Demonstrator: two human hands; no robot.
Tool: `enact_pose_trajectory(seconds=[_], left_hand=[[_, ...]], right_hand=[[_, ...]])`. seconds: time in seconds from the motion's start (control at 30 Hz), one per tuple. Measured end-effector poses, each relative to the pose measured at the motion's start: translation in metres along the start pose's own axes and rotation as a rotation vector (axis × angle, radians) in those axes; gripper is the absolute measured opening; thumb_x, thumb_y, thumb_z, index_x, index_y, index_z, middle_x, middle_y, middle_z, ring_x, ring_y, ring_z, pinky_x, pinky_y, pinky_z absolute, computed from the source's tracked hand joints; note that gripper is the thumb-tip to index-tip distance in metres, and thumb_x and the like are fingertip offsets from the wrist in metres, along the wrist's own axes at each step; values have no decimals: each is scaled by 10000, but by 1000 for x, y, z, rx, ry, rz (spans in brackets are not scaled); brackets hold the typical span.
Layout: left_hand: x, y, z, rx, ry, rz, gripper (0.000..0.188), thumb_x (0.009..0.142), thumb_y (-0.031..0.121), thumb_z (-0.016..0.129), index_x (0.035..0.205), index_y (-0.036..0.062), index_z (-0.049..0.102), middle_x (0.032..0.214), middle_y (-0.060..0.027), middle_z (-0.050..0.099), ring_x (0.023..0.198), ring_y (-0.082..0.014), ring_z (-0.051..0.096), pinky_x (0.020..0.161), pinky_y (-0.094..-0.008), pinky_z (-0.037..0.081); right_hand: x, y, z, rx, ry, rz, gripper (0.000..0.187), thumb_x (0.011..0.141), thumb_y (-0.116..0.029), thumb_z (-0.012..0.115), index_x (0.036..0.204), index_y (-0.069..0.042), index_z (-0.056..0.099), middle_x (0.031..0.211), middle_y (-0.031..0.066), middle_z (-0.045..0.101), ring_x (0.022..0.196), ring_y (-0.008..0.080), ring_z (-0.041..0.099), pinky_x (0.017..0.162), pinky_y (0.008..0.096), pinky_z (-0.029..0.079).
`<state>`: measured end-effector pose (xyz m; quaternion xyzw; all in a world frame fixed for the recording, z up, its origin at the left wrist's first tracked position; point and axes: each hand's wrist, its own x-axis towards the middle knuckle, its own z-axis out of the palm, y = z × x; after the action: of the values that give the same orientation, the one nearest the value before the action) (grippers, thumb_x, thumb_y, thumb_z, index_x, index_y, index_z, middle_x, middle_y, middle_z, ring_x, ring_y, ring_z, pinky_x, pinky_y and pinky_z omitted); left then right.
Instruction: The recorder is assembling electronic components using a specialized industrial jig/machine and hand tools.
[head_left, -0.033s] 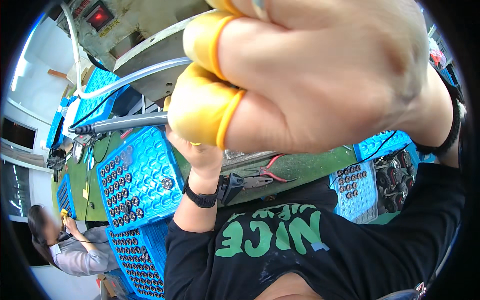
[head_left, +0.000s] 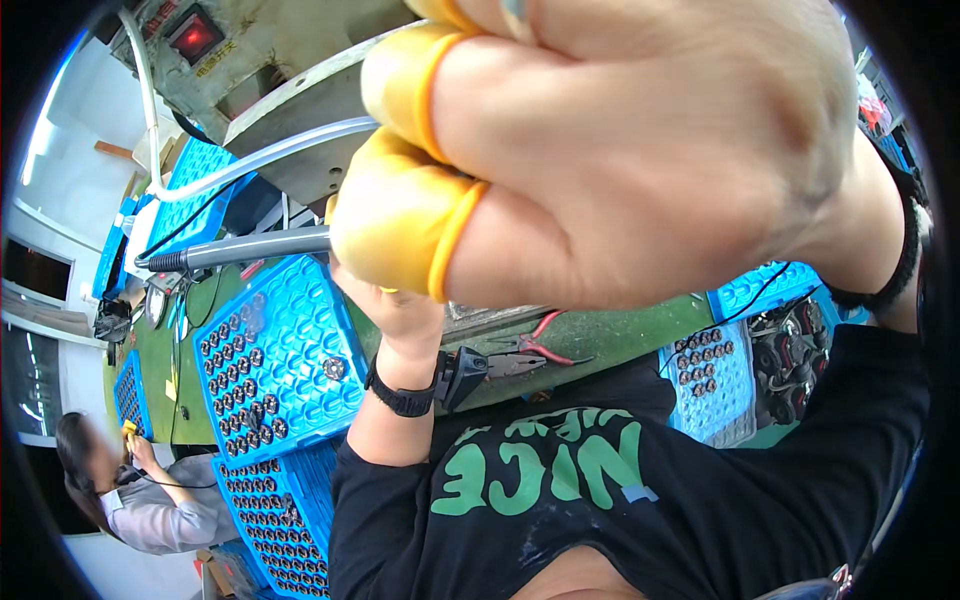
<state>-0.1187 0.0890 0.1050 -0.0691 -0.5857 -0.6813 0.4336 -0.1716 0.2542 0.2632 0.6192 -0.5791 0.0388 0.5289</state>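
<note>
Large across the upper middle is my right hand [head_left: 620,160], its fingers curled closed and yellow finger cots on the fingertips. Whatever those fingers pinch is hidden behind them. Behind and below it, my left hand [head_left: 400,312] reaches up, mostly covered. A yellow-capped fingertip of it shows above a grey pen-like tool handle [head_left: 262,245] and the palm lies below, so the hand appears closed around it. The handle's ribbed cable end points left; its other end disappears behind my right fingers. A clear tube [head_left: 285,150] runs above the handle to the grey metal machine [head_left: 290,105].
Blue trays [head_left: 300,330] with rows of small round dark parts stand left of my left arm, with more trays [head_left: 270,520] below. Red-handled pliers [head_left: 535,352] lie on the green bench [head_left: 620,330]. Another tray [head_left: 715,390] stands right. A co-worker [head_left: 160,500] sits far left.
My right hand has shifted very slightly to the left. Otherwise the hands and things look the same.
</note>
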Motion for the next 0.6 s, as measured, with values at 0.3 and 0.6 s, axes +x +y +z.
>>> enact_pose_trajectory(seconds=[0.3, 0.6], left_hand=[[7, 12, -11, -11, -98, -146, 715, 902, 475, 689, 1358, -21, 449, 1283, -101, 576, 1184, -193, 554, 1008, -334, 433], [34, 43, -33, -4, -304, -289, 456, 958, 292, 633, 1289, -7, 541, 1212, -74, 615, 1099, -147, 577, 976, -306, 432]], right_hand=[[-8, 1, -3, -28, 3, 11, 341, 440, -264, 598, 759, -158, 654, 788, 29, 603, 698, 213, 569, 530, 297, 405], [-14, 2, -13, -62, 12, 1, 350, 434, -267, 591, 763, -164, 652, 794, 27, 603, 700, 210, 566, 529, 295, 399]])
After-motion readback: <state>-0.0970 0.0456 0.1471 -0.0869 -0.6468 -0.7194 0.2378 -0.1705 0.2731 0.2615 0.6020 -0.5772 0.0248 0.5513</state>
